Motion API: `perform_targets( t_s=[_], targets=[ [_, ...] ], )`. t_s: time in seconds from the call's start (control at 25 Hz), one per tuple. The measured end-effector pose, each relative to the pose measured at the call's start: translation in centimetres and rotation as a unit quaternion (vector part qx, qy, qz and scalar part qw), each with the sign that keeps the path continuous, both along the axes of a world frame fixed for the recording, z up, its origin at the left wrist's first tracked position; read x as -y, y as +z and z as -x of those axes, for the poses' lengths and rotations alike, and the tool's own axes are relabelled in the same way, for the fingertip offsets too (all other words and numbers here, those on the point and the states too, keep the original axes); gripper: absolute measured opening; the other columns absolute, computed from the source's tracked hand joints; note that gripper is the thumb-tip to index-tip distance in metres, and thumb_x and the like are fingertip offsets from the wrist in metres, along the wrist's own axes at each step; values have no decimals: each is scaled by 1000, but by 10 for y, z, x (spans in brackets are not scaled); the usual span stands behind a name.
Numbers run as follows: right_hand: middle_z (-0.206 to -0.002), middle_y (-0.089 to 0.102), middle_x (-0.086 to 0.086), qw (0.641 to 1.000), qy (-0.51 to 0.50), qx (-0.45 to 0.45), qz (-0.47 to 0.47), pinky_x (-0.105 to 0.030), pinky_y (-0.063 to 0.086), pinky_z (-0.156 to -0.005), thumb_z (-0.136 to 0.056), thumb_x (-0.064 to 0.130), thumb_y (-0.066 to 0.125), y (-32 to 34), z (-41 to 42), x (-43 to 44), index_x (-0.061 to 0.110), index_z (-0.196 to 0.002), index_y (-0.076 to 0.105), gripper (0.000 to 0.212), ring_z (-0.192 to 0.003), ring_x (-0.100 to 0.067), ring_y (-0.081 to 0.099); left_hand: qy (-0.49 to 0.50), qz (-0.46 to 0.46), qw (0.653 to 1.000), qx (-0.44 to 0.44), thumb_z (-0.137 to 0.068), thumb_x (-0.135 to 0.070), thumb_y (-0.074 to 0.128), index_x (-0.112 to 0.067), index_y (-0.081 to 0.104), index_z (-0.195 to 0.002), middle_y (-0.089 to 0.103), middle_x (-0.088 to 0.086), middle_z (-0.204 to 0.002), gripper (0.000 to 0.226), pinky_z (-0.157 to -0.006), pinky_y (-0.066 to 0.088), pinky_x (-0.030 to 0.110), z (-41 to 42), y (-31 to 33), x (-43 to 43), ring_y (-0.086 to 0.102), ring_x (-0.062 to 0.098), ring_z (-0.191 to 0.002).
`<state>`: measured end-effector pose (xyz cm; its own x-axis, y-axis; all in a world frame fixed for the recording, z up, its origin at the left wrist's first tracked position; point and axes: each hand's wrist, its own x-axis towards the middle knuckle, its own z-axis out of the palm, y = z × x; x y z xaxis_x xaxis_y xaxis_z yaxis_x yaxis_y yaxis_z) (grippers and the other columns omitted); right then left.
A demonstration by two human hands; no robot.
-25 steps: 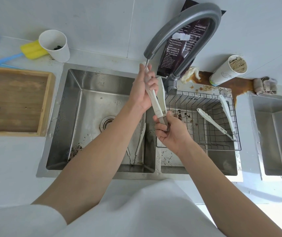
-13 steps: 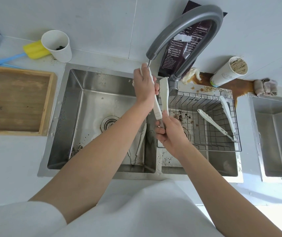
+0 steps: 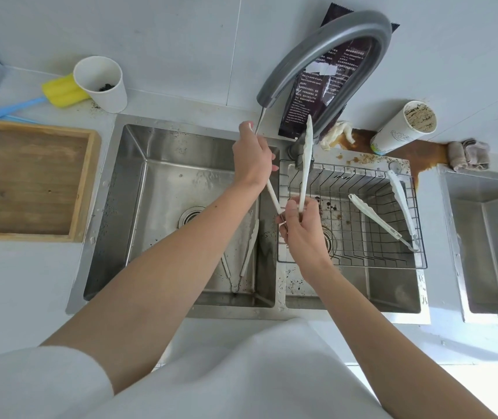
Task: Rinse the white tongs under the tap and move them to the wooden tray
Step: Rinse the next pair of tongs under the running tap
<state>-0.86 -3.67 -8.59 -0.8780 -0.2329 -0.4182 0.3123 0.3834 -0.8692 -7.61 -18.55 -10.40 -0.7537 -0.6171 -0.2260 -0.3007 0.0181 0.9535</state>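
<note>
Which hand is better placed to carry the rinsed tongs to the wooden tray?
Probably the left hand: it grips one arm of the white tongs and is on the side of the wooden tray. The right hand would cross over.

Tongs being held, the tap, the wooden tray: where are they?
white tongs [image 3: 305, 176]: head view, on the free arm.
tap [image 3: 332, 33]: head view, on its curved neck.
wooden tray [image 3: 27, 182]: head view, on its bare floor.

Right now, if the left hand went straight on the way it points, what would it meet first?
Probably the spout end of the grey curved metal tap, just beyond the left hand gripping one arm of the white plastic tongs; depth is unclear.
</note>
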Motion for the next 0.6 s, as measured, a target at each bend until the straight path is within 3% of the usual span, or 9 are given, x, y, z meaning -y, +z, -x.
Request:
perform_targets(
  t_s=[0.16,0.24,0.32,0.4,0.52,0.6],
  targets=[
    [-70,51,6,991,85,-94,-35,-20,45,-51,-105,30,39,0,-4,-5,14,-110,39,16,-59,-7,47,-3,-51,998,45,-102,-6,35,-11,43,-116,61,12,-94,16,-45,54,20,3,-1,7,65,14,-52],
    [-67,50,5,984,117,-127,-54,-38,48,-54,-104,31,41,2,-5,-6,15,-106,40,16,-59,-12,48,34,-128,989,69,-105,-13,30,-15,43,-105,60,14,-84,13,-36,49,20,5,0,10,59,12,-37],
    [-66,54,-5,977,142,-144,-64,-51,49,-60,-103,32,44,6,-8,-4,16,-98,39,17,-61,-24,51,49,-125,988,83,-105,-15,29,-10,45,-101,56,13,-75,18,-32,41,17,7,-1,9,52,8,-30],
    [-73,58,-17,970,167,-160,-69,-54,51,-62,-103,34,45,8,-13,1,15,-93,38,23,-64,-31,54,43,-53,995,79,-106,-14,32,-4,49,-91,51,8,-71,25,-37,40,12,8,-2,7,52,1,-36],
    [-73,52,-19,971,162,-159,-74,-50,50,-62,-103,34,45,7,-17,7,10,-91,38,27,-66,-35,47,45,14,997,67,-106,-19,33,-1,53,-92,55,8,-81,31,-61,47,25,10,-2,5,57,9,-70],
    [-69,47,-11,981,123,-131,-72,-42,41,-57,-104,31,44,6,-11,5,8,-94,39,26,-62,-24,42,65,-42,996,44,-105,-14,32,-3,47,-100,52,6,-76,20,-47,41,16,11,1,0,53,4,-55]
  ],
)
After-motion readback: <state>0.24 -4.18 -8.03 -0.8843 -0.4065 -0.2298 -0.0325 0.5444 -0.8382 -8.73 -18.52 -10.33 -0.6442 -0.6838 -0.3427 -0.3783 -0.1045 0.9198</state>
